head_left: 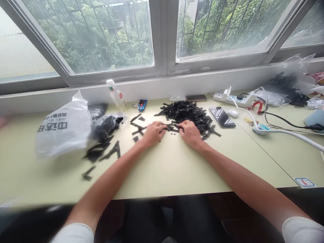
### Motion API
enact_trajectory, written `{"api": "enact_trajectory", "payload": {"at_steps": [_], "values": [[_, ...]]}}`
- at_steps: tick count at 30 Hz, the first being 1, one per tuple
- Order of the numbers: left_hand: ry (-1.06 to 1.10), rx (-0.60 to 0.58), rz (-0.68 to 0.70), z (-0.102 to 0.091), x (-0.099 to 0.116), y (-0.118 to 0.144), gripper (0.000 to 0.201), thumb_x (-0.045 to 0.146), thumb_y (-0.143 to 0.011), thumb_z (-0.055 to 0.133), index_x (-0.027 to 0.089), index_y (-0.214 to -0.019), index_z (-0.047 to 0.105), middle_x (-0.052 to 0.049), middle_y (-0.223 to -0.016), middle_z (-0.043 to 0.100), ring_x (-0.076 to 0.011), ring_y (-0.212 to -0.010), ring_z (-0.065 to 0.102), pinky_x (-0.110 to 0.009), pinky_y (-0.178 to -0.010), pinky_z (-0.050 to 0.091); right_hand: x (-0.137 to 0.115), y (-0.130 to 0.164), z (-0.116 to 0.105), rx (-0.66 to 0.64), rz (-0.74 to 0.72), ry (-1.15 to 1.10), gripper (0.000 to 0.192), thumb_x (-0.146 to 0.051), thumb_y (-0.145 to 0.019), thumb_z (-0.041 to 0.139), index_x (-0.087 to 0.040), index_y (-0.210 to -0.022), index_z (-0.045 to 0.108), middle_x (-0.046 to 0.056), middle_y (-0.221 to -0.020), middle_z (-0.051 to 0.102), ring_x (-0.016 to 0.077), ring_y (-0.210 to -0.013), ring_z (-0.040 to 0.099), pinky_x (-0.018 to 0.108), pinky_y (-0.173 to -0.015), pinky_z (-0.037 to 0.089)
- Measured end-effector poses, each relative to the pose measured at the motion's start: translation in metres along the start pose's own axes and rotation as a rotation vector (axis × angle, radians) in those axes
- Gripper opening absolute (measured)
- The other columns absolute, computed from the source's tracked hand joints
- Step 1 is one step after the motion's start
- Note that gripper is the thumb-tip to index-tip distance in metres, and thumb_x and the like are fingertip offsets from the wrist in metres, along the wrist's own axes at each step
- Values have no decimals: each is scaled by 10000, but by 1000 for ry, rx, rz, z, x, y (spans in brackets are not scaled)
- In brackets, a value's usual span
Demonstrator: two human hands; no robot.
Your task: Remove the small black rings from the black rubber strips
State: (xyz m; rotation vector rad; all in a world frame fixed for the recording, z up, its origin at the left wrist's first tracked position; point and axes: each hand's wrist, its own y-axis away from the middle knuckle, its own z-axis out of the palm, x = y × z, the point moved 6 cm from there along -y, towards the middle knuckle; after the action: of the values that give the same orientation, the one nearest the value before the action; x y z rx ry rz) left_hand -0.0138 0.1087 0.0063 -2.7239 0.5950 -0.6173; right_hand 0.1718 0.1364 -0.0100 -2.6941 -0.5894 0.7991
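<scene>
Bare left hand [154, 133] and bare right hand [189, 132] facing each other over short, flat black strips [172, 127]

The strips are lying between the two hands, just in front of a heaped black pile of similar pieces [186, 111], midway along the pale yellow-green tabletop [162, 168]. The left hand is bending its fingers narrow at the strips' left end; the right is curling narrow at their right end. Whether either is gripping, I cannot tell. Tiny dark discs [173, 134] are sitting just below the strips.

Toward the person, a broad span of tabletop is running down to the straight front edge [174, 195]. On the far side, the pile is crowding the right hand. Scattered black pieces [138, 129] are lying just beside the left hand; farther left, a crumpled white plastic bag [64, 135] is bounding that side. Rightward, a glossy dark rectangular phone [222, 117] is lying past the pile, near a rounded white object [233, 113], and a long white power strip [234, 100] is sitting toward the back.
</scene>
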Motion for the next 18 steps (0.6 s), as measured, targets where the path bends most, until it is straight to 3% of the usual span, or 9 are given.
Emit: {"api": "enact_trajectory", "payload": {"at_steps": [6, 10, 15, 18], "values": [[62, 80, -14, -9, -18, -5, 207, 256, -934, 554, 215, -893, 753, -75, -1022, 705, -268, -1046, 587, -475, -971, 434, -3, 0, -7, 45, 6, -62, 241, -252, -911, 561, -192, -1092, 708, 123, -1115, 608, 292, -1076, 535, 434, -889, 512], [95, 114, 11, -23, -14, 12, 167, 235, -918, 568, 204, -885, 728, -79, -1009, 700, -252, -1007, 592, -444, -957, 447, -13, 3, -10, 77, -83, -142, 260, -273, -945, 535, -218, -1142, 695, 102, -1099, 599, 270, -1063, 538, 412, -912, 508], [80, 86, -20, -35, -9, 33, 147, 244, -897, 577, 204, -803, 683, -59, -891, 686, -233, -898, 594, -457, -976, 428, -17, 2, 0, -49, -103, -109, 330, -328, -977, 503, -251, -1246, 678, 90, -1116, 605, 269, -1077, 531, 400, -876, 525], [22, 52, -78, -40, -13, 39, 124, 261, -877, 587, 209, -943, 678, -69, -1026, 683, -253, -1010, 582, -455, -991, 428, -18, 2, 4, -105, -113, -96, 305, -342, -976, 509, -257, -1198, 700, 85, -1090, 624, 264, -1068, 540, 382, -828, 534]]}}
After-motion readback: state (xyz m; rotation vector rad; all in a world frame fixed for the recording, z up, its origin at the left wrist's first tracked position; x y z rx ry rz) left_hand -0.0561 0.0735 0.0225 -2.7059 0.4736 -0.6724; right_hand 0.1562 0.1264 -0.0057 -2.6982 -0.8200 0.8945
